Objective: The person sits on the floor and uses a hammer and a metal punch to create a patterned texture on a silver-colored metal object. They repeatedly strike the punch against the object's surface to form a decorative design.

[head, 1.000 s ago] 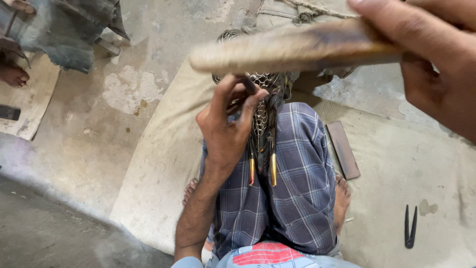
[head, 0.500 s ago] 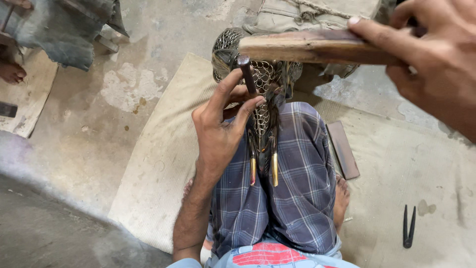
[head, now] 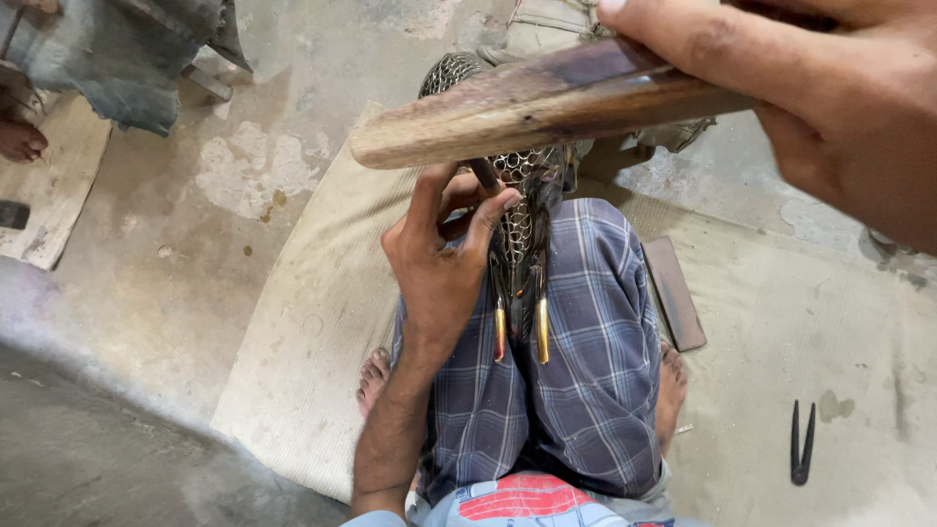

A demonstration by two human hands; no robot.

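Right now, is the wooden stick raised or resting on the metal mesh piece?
Raised: the right hand holds the wooden stick in the air, above the metal mesh piece.

A beige woven mat [head: 303, 322] covers the concrete floor [head: 166, 254] under the seated person, whose blue checked cloth [head: 586, 371] drapes over both legs — bare toes show at either edge. Just right of the cloth, a flat dark-brown slab [head: 673, 293] lies on the mat. Farther right, well apart, black pliers [head: 801, 444] rest on the pale ground with handles pointing up. At the upper left sits another person — a bare foot [head: 20, 141] and grey-blue clothing [head: 137, 54] — on a separate mat [head: 59, 190].
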